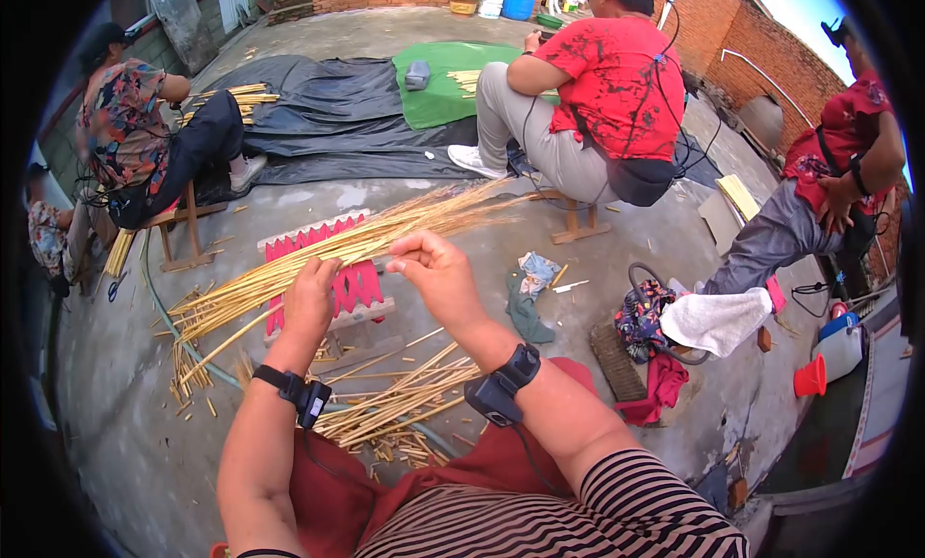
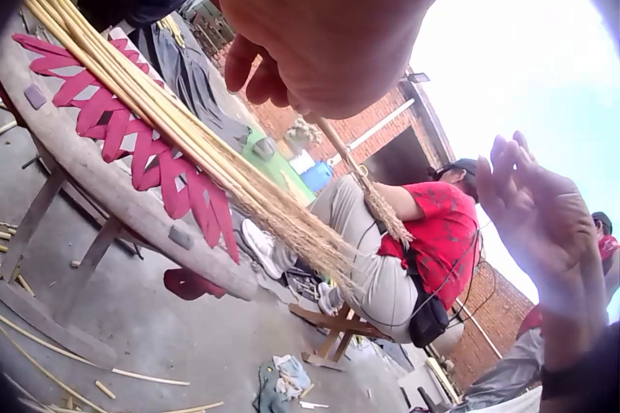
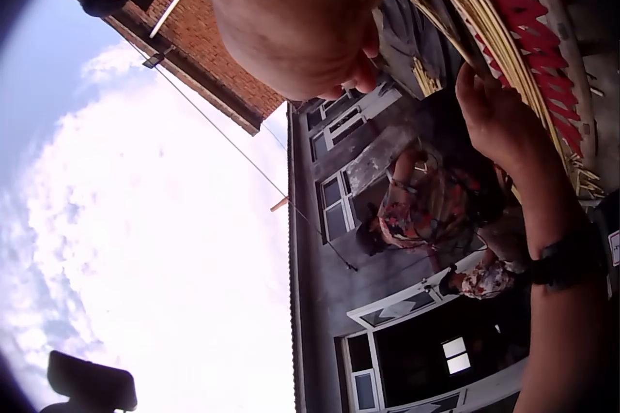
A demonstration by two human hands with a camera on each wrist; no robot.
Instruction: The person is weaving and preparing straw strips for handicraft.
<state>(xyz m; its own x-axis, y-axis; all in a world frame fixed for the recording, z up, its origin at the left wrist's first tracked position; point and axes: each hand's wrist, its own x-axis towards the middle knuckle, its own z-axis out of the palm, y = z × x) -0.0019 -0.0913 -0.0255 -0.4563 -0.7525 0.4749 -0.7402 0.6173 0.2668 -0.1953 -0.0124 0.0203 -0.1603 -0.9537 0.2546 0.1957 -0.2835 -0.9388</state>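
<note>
My left hand (image 1: 308, 303) grips a single straw stalk (image 1: 229, 343), whose lower end slants down to the left. Beyond that hand, the left wrist view shows the stalk's bushy seed head (image 2: 386, 216). My right hand (image 1: 441, 280) is raised to the right of the left one, its fingers loosely bent and thumb near the fingertips. In the left wrist view it stands apart from the stalk, with nothing visible in it. Ahead of both hands, a long bundle of tasselled stalks (image 1: 226, 300) lies across a stool with a seat of red straps (image 1: 358, 290).
Cut stalks (image 1: 400, 404) lie piled on the concrete before my knees, beside a hose (image 1: 159, 288). Several people sit or stand around, one in a red shirt (image 1: 617, 86). Dark sheeting (image 1: 318, 105), cloths (image 1: 528, 298) and a bag with a white towel (image 1: 713, 322) lie about.
</note>
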